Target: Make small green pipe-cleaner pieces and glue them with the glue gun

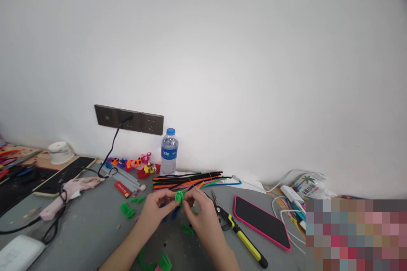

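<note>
Between my two hands, above the grey mat, is a small fuzzy green piece [179, 196]. My left hand [158, 204] pinches its left side with thumb and index finger. From the right, my right hand [201, 206] grips the same piece with its fingertips. Other green fuzzy pieces lie on the mat: one [127, 210] left of my left hand, one [187, 228] below the hands, and one [164, 262] near the bottom edge. A bundle of coloured fuzzy stems [187, 181] rests just behind the hands.
Yellow-black pliers [246, 241] and a pink-cased phone [262, 222] lie to the right. A water bottle [169, 152] stands by the wall. Left are a pink glue gun [63, 197], its cord, a red box [122, 189] and small colourful figures [137, 162].
</note>
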`<state>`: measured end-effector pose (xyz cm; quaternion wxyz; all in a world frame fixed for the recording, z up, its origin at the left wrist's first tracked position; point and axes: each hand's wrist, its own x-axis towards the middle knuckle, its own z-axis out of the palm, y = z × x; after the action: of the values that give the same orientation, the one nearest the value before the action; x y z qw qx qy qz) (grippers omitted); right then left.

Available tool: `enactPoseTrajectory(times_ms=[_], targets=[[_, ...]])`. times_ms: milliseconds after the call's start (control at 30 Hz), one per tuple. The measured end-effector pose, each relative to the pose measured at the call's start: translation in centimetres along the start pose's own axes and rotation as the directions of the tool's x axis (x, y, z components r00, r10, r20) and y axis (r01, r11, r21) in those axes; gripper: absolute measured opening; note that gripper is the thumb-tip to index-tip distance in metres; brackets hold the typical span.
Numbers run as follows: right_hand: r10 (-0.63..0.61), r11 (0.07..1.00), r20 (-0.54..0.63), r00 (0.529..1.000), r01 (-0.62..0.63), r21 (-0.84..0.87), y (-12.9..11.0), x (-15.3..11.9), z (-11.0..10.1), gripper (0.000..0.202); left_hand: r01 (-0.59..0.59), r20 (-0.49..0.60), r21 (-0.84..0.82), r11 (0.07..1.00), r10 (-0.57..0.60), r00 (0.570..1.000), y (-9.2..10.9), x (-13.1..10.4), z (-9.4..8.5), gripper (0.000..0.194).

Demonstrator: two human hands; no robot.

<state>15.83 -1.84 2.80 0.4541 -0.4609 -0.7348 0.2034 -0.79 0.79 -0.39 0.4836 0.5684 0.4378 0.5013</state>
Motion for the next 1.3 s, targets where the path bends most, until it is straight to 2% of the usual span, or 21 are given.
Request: enactPoseTrajectory(times_ms=[700,1033,1300], targets=[[0.025,1.000,0.026,0.999,-0.026,0.010,-0.36,0.23,-0.24,0.017,0.011,0.048,-0.018,1.000,-0.010,0.999,-0.35,0.03,-0.15,0.016],[0.084,0.996,0.061,0.995,-0.086,0.025,0.02,0.17,-0.26,0.015,0.035,0.039,-0.023,0.999,-0.034,0.999,0.06,-0.09,0.00,0.014],[0.129,0.991,0.053,0.990,-0.131,0.041,0.38,-0.13,-0.08,0.014,0.033,0.077,-0.028,0.999,-0.031,0.997,-0.18,0.02,0.05,0.013]])
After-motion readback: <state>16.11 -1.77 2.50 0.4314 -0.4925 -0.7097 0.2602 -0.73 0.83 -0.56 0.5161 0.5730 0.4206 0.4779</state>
